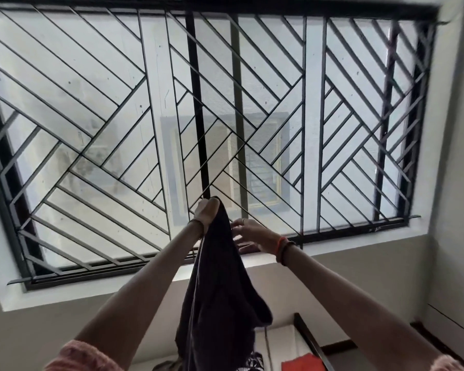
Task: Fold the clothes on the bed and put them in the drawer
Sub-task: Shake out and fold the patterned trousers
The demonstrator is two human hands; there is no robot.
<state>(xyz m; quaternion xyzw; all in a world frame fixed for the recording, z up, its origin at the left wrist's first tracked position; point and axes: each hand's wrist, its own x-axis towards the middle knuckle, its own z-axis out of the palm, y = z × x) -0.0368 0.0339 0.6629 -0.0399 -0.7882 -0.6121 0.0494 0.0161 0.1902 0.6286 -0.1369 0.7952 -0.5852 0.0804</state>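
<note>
Low in view, a red cloth (300, 363) and a patterned cloth (255, 362) lie on the bed (279, 342). Above them hangs a dark garment (220, 290), raised in the air. The left hand (207, 211) grips its top corner. The right hand (248, 232), fingers spread and relaxed, is at its edge; contact is unclear. Behind is a barred window (225, 103).

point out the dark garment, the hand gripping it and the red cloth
dark garment (220, 290): head view, middle of the hanging fabric
left hand (205, 212): head view, back of the hand
red cloth (302, 363): head view, its flat middle
</note>
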